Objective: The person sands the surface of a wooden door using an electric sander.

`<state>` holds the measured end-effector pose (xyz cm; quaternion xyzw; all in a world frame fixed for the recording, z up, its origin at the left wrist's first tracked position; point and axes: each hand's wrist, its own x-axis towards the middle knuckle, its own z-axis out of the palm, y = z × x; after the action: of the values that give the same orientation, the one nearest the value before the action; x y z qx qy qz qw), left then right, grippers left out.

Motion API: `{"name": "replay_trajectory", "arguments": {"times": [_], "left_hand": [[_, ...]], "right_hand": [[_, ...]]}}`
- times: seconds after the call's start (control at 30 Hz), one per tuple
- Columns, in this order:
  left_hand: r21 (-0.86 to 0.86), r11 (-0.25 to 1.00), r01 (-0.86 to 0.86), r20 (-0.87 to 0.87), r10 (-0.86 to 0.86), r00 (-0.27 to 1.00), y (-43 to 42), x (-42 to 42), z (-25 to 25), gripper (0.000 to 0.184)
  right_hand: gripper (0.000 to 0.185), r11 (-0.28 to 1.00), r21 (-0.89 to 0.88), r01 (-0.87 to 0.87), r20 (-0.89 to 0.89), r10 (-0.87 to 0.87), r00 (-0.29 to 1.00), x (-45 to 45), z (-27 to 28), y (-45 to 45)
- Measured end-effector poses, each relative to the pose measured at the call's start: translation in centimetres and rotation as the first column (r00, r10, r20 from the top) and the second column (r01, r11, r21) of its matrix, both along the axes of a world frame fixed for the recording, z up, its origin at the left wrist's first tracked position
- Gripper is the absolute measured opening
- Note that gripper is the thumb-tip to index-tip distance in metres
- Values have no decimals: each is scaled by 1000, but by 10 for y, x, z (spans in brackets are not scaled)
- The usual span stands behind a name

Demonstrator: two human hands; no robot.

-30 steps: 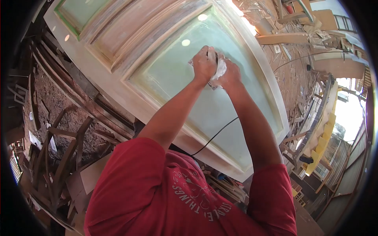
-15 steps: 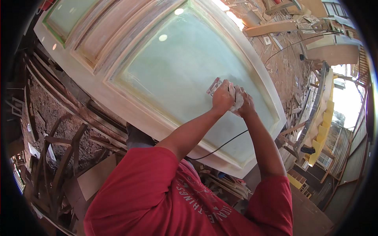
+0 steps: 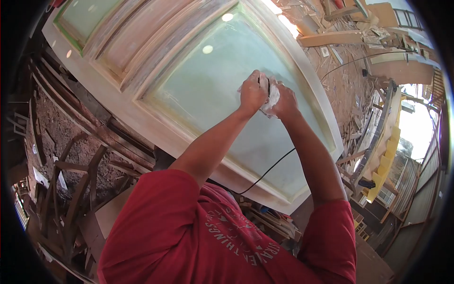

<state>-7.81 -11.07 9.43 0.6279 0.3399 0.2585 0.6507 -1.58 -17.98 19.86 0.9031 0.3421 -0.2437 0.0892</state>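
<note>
Both hands are side by side on a dust-covered power sander (image 3: 271, 101), which rests on the pale green recessed panel (image 3: 203, 90) of a large wooden door. My left hand (image 3: 253, 91) is wrapped round the sander's left side. On its right side my right hand (image 3: 286, 100) is closed round it too. The fingers and the sander's body are whitish with dust, and most of the tool is hidden under the hands. A black cable (image 3: 272, 168) runs across the panel below the hands.
Curved wooden frames (image 3: 73, 165) stand at the left over bare soil. Wood scraps (image 3: 347, 90) litter the ground at the right. A yellow stepped piece (image 3: 385, 165) lies farther right. Loose boards (image 3: 272, 222) are under the door's lower edge.
The hands and sander first moved down and right over the panel, then back up and left. The view has shifted as well. Both hands have kept their hold.
</note>
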Motion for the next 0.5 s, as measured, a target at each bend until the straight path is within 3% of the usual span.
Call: {"name": "replay_trajectory", "arguments": {"times": [0.1, 0.43, 0.5], "left_hand": [[-81, 997, -3, 14, 4, 1000, 25, -3, 6, 30], [107, 980, -169, 6, 169, 986, 105, -10, -3, 29], [73, 982, -176, 16, 175, 984, 115, -16, -6, 29]], "right_hand": [[73, 999, 39, -29, 26, 28, 999, 2, -8, 19], [66, 989, 90, -121, -2, 122, 993, -5, -18, 105], [61, 984, 103, -144, 14, 143, 990, -11, -18, 116]]}}
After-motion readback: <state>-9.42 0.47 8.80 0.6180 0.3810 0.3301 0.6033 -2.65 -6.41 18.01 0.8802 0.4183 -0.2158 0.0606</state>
